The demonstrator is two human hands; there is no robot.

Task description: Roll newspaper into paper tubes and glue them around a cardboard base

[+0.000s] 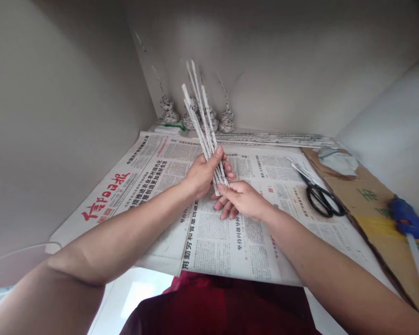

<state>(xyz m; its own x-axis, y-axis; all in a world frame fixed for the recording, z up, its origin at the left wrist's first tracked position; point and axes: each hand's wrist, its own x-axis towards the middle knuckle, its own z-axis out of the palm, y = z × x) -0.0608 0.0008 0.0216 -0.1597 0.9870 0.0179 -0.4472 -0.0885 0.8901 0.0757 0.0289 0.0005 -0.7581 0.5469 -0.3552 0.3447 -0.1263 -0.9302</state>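
A bundle of several rolled newspaper sticks (204, 122) slants up and away from me above the newspaper sheets (226, 251). My left hand (206, 173) is wrapped round the lower part of the bundle, thumb lying along the front. Just below it, my right hand (240, 200) pinches the bottom ends between thumb and fingers, its lower fingers partly spread underneath. The upper tips fan apart at uneven heights.
Several woven paper figures (226, 121) stand along the back wall. Long paper sticks (275, 139) lie before it. To the right are black-handled scissors (321, 197), cardboard (366, 195), a crumpled plastic bag (338, 160) and a blue glue gun (408, 218).
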